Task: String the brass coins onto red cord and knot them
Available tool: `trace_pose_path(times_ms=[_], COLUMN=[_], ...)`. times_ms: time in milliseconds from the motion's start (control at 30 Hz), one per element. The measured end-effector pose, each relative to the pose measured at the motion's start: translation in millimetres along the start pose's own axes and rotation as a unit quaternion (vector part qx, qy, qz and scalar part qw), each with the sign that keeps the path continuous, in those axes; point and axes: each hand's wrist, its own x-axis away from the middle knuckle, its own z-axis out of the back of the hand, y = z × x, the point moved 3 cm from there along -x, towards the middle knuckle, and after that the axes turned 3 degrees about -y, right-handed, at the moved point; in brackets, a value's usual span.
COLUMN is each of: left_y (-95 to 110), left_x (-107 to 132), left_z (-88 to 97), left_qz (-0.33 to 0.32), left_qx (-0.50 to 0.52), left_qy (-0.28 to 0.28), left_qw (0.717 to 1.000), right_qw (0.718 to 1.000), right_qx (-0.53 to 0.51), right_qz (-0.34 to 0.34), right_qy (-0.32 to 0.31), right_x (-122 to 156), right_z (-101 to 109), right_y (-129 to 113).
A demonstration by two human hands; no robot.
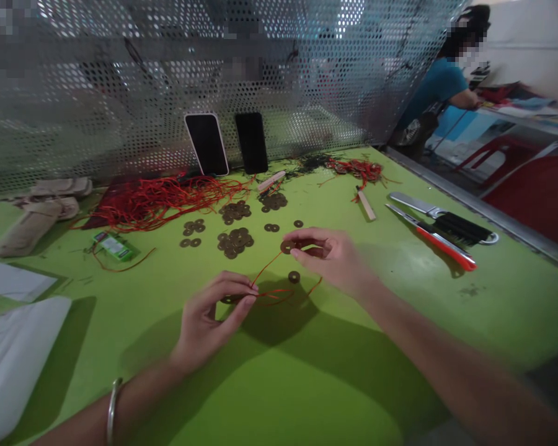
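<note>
My right hand point(330, 255): thumb and forefinger pinched on rim of brass holed coin point(287, 247). My left hand point(211, 319): fingertips pinched on red cord point(266, 270), which is thin, limp, slack loops on green table point(307, 371). Cord axis runs from left pinch toward 1 o'clock, up to held coin. Loose coin point(294, 277) flat between hands, nearer right, 6 o'clock of held coin. Coin heap point(235, 241) at 11 o'clock, dull round discs.

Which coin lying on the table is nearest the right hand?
The lone coin just below the right hand, beside the red string; the other coins lie farther back.
</note>
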Motion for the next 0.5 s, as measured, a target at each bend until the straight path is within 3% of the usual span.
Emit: trace_pose_path(times_ms=[267, 500], left_y=[-5, -7], left_x=[-2, -3], left_z=[-0.8, -3.5], left_qz=[0.033, 0.065], left_qx=[-0.016, -0.024], left_qy=[-0.003, -0.028], left_qw=[0.999, 0.997], right_qw=[0.998, 0.991], right_qx=[0.042, 0.074], right_qz=[0.032, 0.05], right_qy=[-0.02, -0.096], right_x=[4, 8], right_z=[-4, -15], right_y=[-11, -20])
